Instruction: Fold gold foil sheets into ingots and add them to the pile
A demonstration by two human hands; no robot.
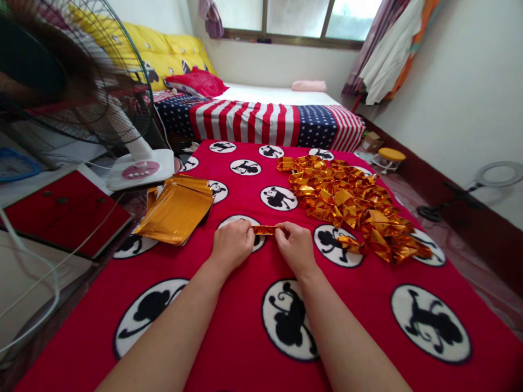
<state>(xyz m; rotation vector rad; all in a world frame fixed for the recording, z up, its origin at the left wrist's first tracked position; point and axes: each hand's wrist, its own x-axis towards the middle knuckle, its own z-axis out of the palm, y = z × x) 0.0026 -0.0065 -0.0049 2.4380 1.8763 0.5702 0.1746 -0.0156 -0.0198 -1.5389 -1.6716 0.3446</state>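
Between my two hands stretches a narrow folded strip of shiny gold foil paper, held level just above the red cloth. My left hand pinches its left end, and my right hand pinches the right end; the fingertips are partly hidden behind the knuckles. To the left lies a stack of flat gold foil sheets. On the right a heap of folded gold foil pieces spreads over the cloth, with one small piece at its near edge, close to my right hand.
The red cloth with black-and-white monkey circles covers the surface under my hands. A standing fan is at the left, beside a red-fronted cabinet. Beyond is a bed; a yellow stool and a ring-light stand are at right.
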